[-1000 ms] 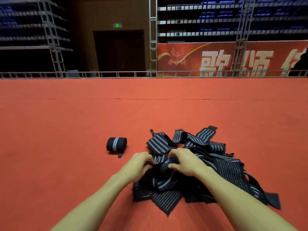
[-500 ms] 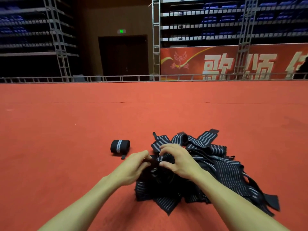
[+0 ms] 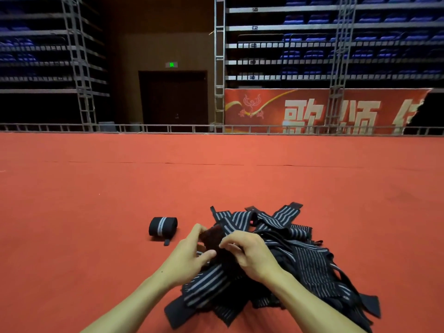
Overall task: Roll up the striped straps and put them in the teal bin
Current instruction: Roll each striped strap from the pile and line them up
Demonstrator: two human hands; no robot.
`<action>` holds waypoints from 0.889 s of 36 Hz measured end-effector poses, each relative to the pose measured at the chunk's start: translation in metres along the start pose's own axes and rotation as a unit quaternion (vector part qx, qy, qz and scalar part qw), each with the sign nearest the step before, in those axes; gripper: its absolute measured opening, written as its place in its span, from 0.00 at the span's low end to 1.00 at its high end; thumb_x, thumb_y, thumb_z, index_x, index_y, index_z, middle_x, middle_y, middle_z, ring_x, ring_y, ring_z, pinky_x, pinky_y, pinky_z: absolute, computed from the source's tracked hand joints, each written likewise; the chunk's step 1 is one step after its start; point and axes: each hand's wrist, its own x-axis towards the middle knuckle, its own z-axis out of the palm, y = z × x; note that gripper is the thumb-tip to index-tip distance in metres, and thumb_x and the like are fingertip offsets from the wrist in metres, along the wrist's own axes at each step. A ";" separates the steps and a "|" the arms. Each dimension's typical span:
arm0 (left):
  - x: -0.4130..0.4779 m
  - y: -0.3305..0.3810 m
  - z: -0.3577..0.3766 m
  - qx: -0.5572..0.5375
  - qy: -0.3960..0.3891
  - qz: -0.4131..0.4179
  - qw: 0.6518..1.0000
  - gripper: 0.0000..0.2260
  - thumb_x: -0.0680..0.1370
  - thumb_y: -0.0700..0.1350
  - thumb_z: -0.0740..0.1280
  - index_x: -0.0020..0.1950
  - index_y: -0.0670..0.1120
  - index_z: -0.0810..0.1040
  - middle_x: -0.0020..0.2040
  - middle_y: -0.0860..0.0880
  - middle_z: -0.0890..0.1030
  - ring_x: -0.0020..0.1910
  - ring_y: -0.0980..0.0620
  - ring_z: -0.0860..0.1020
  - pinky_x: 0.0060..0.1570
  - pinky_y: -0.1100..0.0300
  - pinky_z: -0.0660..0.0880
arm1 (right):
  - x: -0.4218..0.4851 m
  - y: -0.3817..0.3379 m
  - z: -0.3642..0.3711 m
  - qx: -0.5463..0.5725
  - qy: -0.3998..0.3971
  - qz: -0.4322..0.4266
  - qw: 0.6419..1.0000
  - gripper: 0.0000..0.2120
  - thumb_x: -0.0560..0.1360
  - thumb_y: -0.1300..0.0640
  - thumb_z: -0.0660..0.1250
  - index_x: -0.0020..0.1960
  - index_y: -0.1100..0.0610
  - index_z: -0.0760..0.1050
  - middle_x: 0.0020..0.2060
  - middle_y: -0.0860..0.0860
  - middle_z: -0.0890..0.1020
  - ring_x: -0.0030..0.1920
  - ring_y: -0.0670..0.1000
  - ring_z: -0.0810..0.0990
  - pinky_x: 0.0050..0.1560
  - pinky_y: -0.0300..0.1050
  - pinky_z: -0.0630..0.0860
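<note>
A loose pile of black straps with grey stripes (image 3: pixel 300 255) lies on the red carpet in front of me. Over its left side, my left hand (image 3: pixel 187 255) and my right hand (image 3: pixel 249 253) both pinch one end of a strap (image 3: pixel 212 236), lifted a little above the pile; its dark fuzzy end shows between my fingers. The rest of that strap hangs down towards me. One rolled strap (image 3: pixel 163 227) lies on the carpet to the left of the pile, apart from my hands. No teal bin is in view.
Red carpet (image 3: pixel 96 200) stretches wide on all sides of the pile. A low metal rail (image 3: pixel 144 128) borders its far edge, with scaffolding, a dark doorway and a red banner (image 3: pixel 312 111) behind.
Both hands have lifted a strap end off the pile and brought it up between the fingers. The view has tilted slightly; the rolled strap has not moved.
</note>
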 end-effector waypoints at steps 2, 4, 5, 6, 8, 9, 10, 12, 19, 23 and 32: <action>0.001 0.003 0.004 -0.030 -0.008 -0.004 1.000 0.17 0.76 0.38 0.70 0.58 0.51 0.67 0.51 0.52 0.83 0.51 0.56 0.82 0.57 0.52 0.77 | -0.001 0.000 -0.005 0.029 0.031 0.028 0.999 0.09 0.75 0.59 0.66 0.50 0.46 0.78 0.42 0.39 0.83 0.45 0.40 0.81 0.50 0.35 0.75; 0.003 0.007 0.010 -0.057 -0.008 -0.008 0.998 0.26 0.75 0.37 0.71 0.65 0.56 0.62 0.52 0.53 0.84 0.54 0.57 0.82 0.60 0.54 0.76 | 0.001 -0.001 -0.012 0.058 0.067 0.057 0.994 0.11 0.76 0.62 0.68 0.48 0.46 0.81 0.40 0.34 0.83 0.44 0.39 0.82 0.48 0.31 0.74; 0.003 0.010 0.013 -0.064 -0.008 -0.003 0.998 0.30 0.75 0.37 0.71 0.67 0.58 0.59 0.52 0.54 0.84 0.55 0.57 0.81 0.61 0.57 0.75 | 0.002 -0.002 -0.016 0.073 0.085 0.069 0.991 0.12 0.76 0.64 0.69 0.45 0.47 0.82 0.40 0.34 0.83 0.44 0.39 0.82 0.48 0.32 0.75; 0.004 0.014 0.017 -0.067 -0.005 0.004 0.998 0.32 0.76 0.36 0.70 0.68 0.60 0.57 0.52 0.56 0.84 0.55 0.58 0.81 0.62 0.59 0.74 | 0.003 -0.003 -0.021 0.089 0.099 0.080 0.988 0.14 0.76 0.65 0.69 0.42 0.47 0.83 0.41 0.36 0.84 0.43 0.40 0.83 0.48 0.35 0.76; 0.008 0.023 0.024 -0.068 0.024 0.023 0.997 0.33 0.77 0.35 0.69 0.66 0.64 0.55 0.50 0.55 0.84 0.53 0.58 0.81 0.60 0.61 0.74 | 0.006 -0.005 -0.031 0.118 0.118 0.097 0.981 0.16 0.76 0.65 0.69 0.42 0.44 0.83 0.42 0.39 0.85 0.43 0.43 0.84 0.50 0.43 0.79; 0.011 0.026 0.026 -0.064 0.049 0.033 0.996 0.33 0.77 0.34 0.68 0.64 0.66 0.56 0.49 0.53 0.84 0.52 0.57 0.82 0.59 0.58 0.75 | 0.007 -0.006 -0.035 0.128 0.126 0.103 0.978 0.16 0.76 0.64 0.70 0.41 0.43 0.82 0.42 0.40 0.85 0.44 0.44 0.84 0.50 0.46 0.80; 0.014 0.029 0.027 -0.057 0.073 0.040 0.995 0.32 0.77 0.33 0.66 0.61 0.67 0.56 0.47 0.51 0.84 0.49 0.55 0.82 0.58 0.55 0.76 | 0.007 -0.007 -0.040 0.135 0.133 0.106 0.976 0.16 0.76 0.64 0.70 0.41 0.43 0.82 0.42 0.41 0.86 0.44 0.44 0.84 0.51 0.48 0.80; 0.020 0.033 0.029 -0.042 0.101 0.048 0.993 0.29 0.78 0.32 0.64 0.57 0.66 0.58 0.43 0.49 0.82 0.45 0.51 0.82 0.55 0.48 0.77 | 0.006 -0.010 -0.048 0.135 0.141 0.108 0.975 0.15 0.75 0.64 0.71 0.41 0.42 0.82 0.42 0.41 0.86 0.44 0.44 0.84 0.53 0.51 0.80; 0.029 0.050 0.029 -0.023 0.063 0.078 0.995 0.14 0.77 0.34 0.61 0.47 0.56 0.70 0.43 0.43 0.77 0.44 0.40 0.77 0.50 0.37 0.75 | -0.001 -0.019 -0.079 0.094 0.083 0.097 0.987 0.14 0.70 0.58 0.77 0.47 0.41 0.79 0.46 0.35 0.83 0.52 0.38 0.80 0.55 0.33 0.73; 0.027 0.057 0.034 -0.028 0.064 0.071 0.995 0.18 0.78 0.32 0.61 0.46 0.57 0.73 0.43 0.49 0.79 0.47 0.42 0.77 0.51 0.41 0.75 | -0.009 -0.024 -0.087 0.079 0.085 0.104 0.988 0.13 0.70 0.59 0.77 0.46 0.42 0.79 0.45 0.36 0.82 0.52 0.36 0.79 0.54 0.27 0.69; 0.012 0.075 0.044 0.037 0.120 0.105 0.987 0.13 0.78 0.38 0.68 0.52 0.58 0.77 0.51 0.59 0.73 0.50 0.59 0.72 0.55 0.59 0.69 | -0.025 -0.037 -0.097 0.059 0.117 0.129 0.983 0.15 0.70 0.61 0.77 0.43 0.41 0.79 0.43 0.39 0.83 0.50 0.41 0.80 0.50 0.25 0.69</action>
